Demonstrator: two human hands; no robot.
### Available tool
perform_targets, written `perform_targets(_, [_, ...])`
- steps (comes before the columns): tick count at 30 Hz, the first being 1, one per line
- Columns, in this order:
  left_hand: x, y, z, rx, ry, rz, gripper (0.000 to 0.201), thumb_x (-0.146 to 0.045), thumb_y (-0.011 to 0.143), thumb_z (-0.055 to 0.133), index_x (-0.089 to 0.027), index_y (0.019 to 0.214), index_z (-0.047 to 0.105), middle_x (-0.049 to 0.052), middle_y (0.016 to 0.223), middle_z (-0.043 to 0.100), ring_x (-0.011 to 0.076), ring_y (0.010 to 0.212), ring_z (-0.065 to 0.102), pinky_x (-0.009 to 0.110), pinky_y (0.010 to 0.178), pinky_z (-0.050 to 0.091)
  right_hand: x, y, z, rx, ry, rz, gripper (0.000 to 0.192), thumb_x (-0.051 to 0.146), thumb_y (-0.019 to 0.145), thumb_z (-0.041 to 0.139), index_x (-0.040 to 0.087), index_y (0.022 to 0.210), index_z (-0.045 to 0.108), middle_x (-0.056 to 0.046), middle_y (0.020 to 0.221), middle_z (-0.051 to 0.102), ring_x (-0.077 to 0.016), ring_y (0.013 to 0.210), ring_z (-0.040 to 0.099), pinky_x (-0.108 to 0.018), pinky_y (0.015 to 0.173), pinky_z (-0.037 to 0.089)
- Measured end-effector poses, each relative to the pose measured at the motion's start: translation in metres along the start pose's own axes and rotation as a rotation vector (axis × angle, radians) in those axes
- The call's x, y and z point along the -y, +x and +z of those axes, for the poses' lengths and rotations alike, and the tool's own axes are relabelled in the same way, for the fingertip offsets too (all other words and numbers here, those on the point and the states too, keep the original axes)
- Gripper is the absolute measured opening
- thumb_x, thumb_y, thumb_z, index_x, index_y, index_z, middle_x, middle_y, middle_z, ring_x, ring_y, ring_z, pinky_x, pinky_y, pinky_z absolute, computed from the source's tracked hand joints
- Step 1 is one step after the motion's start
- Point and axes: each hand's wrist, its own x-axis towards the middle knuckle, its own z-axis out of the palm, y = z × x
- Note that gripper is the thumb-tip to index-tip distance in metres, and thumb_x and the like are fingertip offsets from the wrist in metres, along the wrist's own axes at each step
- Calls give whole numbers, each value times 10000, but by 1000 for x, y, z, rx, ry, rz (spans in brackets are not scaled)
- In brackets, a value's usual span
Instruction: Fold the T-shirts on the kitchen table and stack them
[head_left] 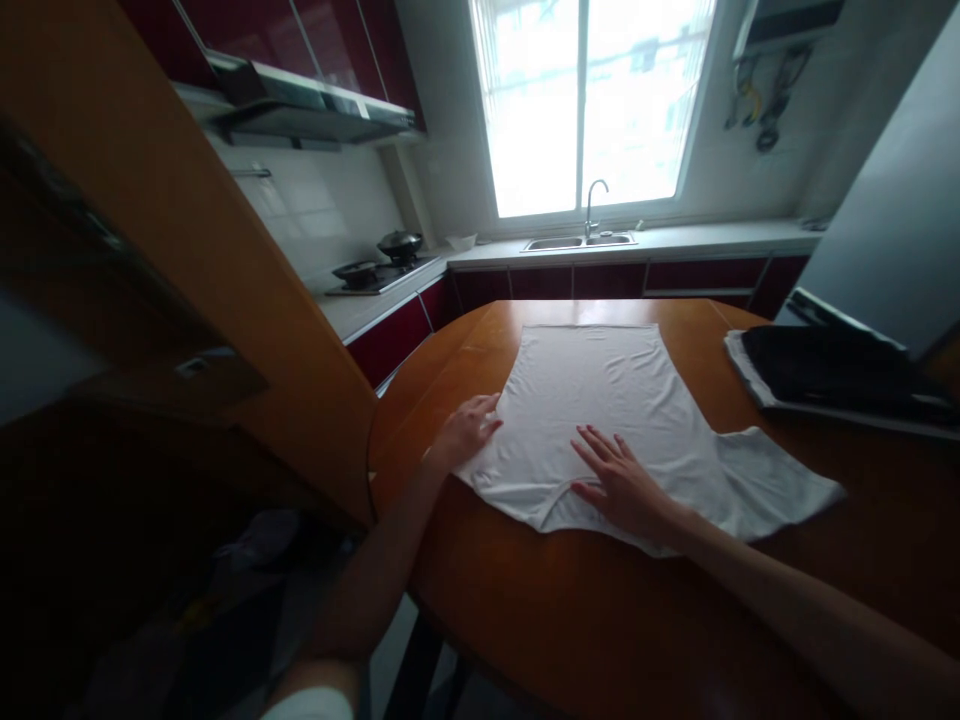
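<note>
A white T-shirt (592, 390) lies spread on the wooden table (510, 610), its hem toward the window and its neckline toward me. Its right sleeve stretches out over the wood, while the left sleeve is not seen extended. My right hand (626, 490) rests flat on the cloth near the neckline, fingers spread. At the shirt's left edge, my left hand (466, 432) touches the fabric with its thumb apart from the slightly bent fingers. Small wrinkles run across the shirt's right side.
Folded dark clothes (832, 365) lie on something pale at the table's right side. Beyond the table are a counter with a sink (577, 242), a stove with a lidded pot (400, 244), and a window. A wooden partition (300, 370) stands close on the left.
</note>
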Motion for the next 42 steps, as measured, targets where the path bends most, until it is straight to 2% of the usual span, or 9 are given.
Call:
perform_targets(4, [44, -4, -15, 40, 139, -426, 446, -413, 933, 627, -136, 1282, 651, 193, 1280, 651, 321, 1191, 627, 383, 1013, 473, -4, 3, 4, -117, 32, 24, 514, 393, 1009, 479, 175, 1473, 503, -167, 1607, 375, -327, 1504, 312, -609, 1187, 298])
perform_targets(8, [56, -9, -20, 195, 75, -562, 377, -445, 796, 763, -163, 1038, 699, 138, 1097, 728, 278, 1016, 683, 281, 799, 489, -5, 3, 7, -179, 65, 16, 453, 386, 1017, 472, 172, 1402, 575, -175, 1578, 418, -346, 1466, 380, -610, 1158, 358])
perform_targets(14, [54, -10, -20, 244, -58, -524, 219, -358, 745, 777, -171, 731, 665, 72, 813, 726, 214, 767, 670, 236, 582, 389, -7, 3, 8, -265, 104, -27, 389, 387, 1022, 475, 190, 1317, 637, -172, 1533, 472, -343, 1416, 448, -594, 1132, 413])
perform_targets(22, [50, -4, -35, 199, -375, -377, 240, -384, 723, 700, -166, 804, 638, -4, 761, 653, 146, 661, 590, 209, 529, 396, -5, 4, 8, -290, 167, -53, 344, 369, 1018, 494, 202, 1267, 663, -164, 1515, 489, -322, 1406, 462, -559, 1140, 427])
perform_targets(25, [34, 8, -42, 194, -590, -316, 265, -378, 717, 693, -158, 841, 614, -13, 751, 618, 127, 623, 564, 205, 514, 411, -5, 5, 8, -280, 183, -52, 327, 353, 1016, 501, 199, 1247, 674, -163, 1501, 505, -315, 1408, 463, -550, 1149, 423])
perform_targets(29, [0, 29, -33, 154, -611, -314, 309, -334, 720, 757, -168, 913, 581, -13, 767, 615, 112, 613, 565, 177, 481, 403, -6, 5, 11, -264, 198, -48, 296, 331, 1009, 514, 204, 1211, 689, -156, 1477, 531, -311, 1401, 473, -547, 1141, 434])
perform_targets(34, [-29, 62, -9, 401, -698, -317, 394, -448, 847, 727, -183, 1053, 521, 6, 722, 663, 150, 554, 636, 244, 523, 522, -7, 5, 12, -246, 233, -39, 261, 302, 992, 541, 213, 1181, 697, -141, 1450, 559, -300, 1384, 494, -536, 1143, 436])
perform_targets(39, [-14, 83, 6, 69, -527, -161, 173, -293, 938, 577, -150, 1027, 619, 56, 837, 709, 136, 632, 662, 248, 624, 544, -8, 5, 10, -221, 265, -49, 252, 279, 987, 541, 209, 1164, 706, -141, 1402, 601, -293, 1369, 510, -528, 1130, 450])
perform_targets(42, [2, 84, 15, 33, -487, -72, 146, -240, 857, 656, -164, 973, 700, 58, 955, 727, 149, 811, 664, 243, 768, 539, -6, 4, 6, -196, 257, -77, 241, 286, 995, 539, 216, 1143, 716, -134, 1399, 608, -293, 1390, 488, -532, 1124, 452])
